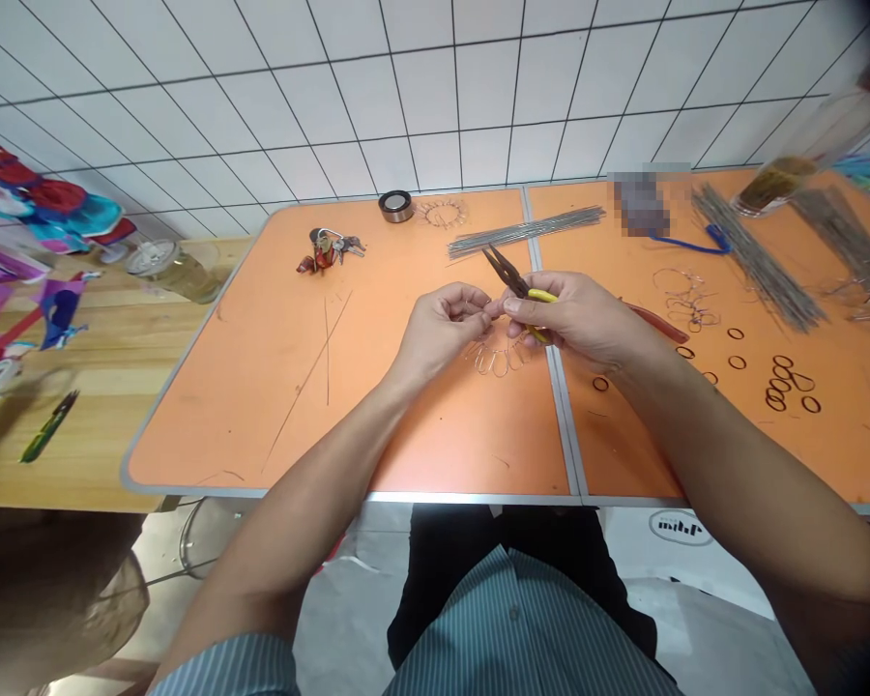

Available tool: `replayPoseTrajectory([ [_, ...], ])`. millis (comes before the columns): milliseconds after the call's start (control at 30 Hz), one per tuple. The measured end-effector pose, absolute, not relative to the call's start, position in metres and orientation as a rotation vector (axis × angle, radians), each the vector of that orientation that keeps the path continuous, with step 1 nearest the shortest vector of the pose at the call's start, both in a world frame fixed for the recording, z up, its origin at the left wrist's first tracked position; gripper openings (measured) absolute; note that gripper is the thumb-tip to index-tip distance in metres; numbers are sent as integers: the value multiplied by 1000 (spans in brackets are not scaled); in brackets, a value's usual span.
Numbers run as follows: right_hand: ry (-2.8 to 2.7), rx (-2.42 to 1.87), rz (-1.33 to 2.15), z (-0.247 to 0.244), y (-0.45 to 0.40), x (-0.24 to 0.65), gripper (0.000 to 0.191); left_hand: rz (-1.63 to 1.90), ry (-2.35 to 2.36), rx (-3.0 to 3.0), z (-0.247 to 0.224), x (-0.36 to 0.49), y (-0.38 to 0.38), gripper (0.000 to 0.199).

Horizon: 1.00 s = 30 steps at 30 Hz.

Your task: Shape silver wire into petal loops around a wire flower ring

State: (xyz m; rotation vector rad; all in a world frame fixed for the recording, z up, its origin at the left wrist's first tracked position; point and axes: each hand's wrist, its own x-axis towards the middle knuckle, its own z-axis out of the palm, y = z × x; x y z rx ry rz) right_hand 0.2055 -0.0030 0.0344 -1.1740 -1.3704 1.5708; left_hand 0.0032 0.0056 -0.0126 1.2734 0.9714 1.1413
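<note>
Left hand (pixel 441 329): grip pinched shut on thin wire (pixel 470 307)
Right hand (pixel 576 314): grip closed around yellow-handled pliers (pixel 542 296)
Desk (pixel 217 425): wire loops (pixel 497 360) just beneath both hands

The long-nose pliers (pixel 511 275) have dull grey steel jaws and smooth, glossy yellow plastic handles. The thin steel wire rods (pixel 526 232) look bare and matt, and the bent wire loops (pixel 497 360) share that finish. The orange bench top (pixel 224 406) is smooth and faintly shiny, edged in dull aluminium trim (pixel 377 496). Beyond it, the wooden bench (pixel 116 464) shows a pale varnished grain. The glass jar (pixel 174 273) is clear and glossy, the white tiles (pixel 435 97) are smooth, and the striped shirt (pixel 514 628) is soft woven cloth
</note>
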Motion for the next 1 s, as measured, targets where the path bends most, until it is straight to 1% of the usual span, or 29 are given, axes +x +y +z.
replayPoseTrajectory([
  [67, -1424, -1192, 1514, 36, -5, 207, 30, 1146, 974, 1279, -14, 3, 7, 28],
  [133, -1486, -1239, 1447, 41, -7, 209, 26, 1152, 978, 1237, -15, 1, 8, 28],
  [333, -1582, -1264, 1206, 57, -15, 215, 12, 1140, 1073, 1146, -11, -3, 7, 16],
  [400, -1577, -1266, 1177, 59, -15, 216, 10, 1109, 1093, 1122, -9, -2, 6, 13],
  [533, -1612, -1294, 1207, 57, -15, 216, 16, 1072, 1100, 1104, -7, -1, 4, 11],
  [700, -1600, -1278, 1246, 51, -11, 216, 17, 1062, 1106, 1061, -8, 1, 5, 10],
  [867, -1526, -1226, 1307, 51, -10, 220, 23, 1062, 1126, 1058, -12, 0, 8, 9],
  [1000, -1430, -1126, 1195, 57, -12, 220, 27, 1044, 1079, 1108, -13, 1, 5, 7],
])
